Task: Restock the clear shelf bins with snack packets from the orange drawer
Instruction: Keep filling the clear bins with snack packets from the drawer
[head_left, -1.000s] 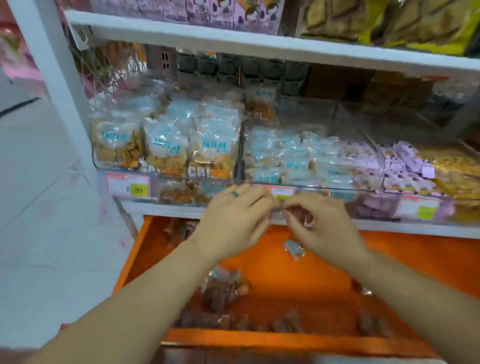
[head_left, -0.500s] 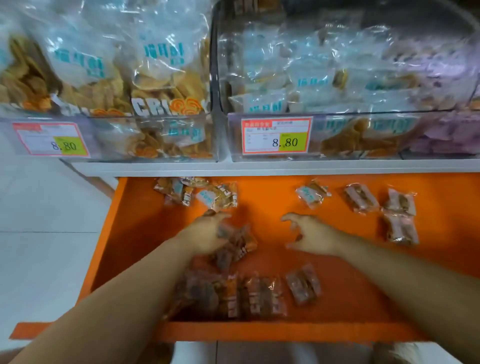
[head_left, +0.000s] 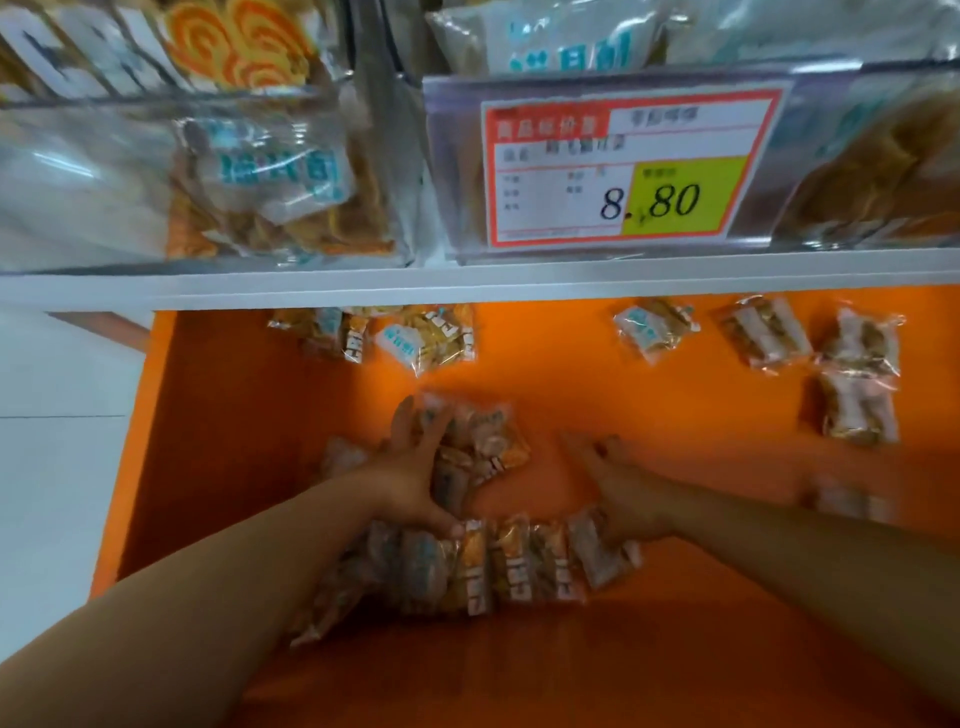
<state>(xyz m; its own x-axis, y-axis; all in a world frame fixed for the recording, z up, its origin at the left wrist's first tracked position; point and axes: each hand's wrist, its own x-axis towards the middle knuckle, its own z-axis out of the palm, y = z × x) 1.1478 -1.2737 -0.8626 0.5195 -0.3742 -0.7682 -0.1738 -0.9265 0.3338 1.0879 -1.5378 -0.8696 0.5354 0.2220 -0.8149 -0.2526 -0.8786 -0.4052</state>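
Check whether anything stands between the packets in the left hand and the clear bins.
Nothing lies over the packets the left hand grips. The white shelf edge and the front wall of the clear bin stand above; the hand must probably go around.

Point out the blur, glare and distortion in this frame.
Head view: motion blur smears the right hand, the packet at the right edge and the left hand gripping snack packets; the price tag is legible at 8.80; white glare streaks cross the clear bin on the left; the wide-angle lens makes the orange drawer look splayed at its left wall.
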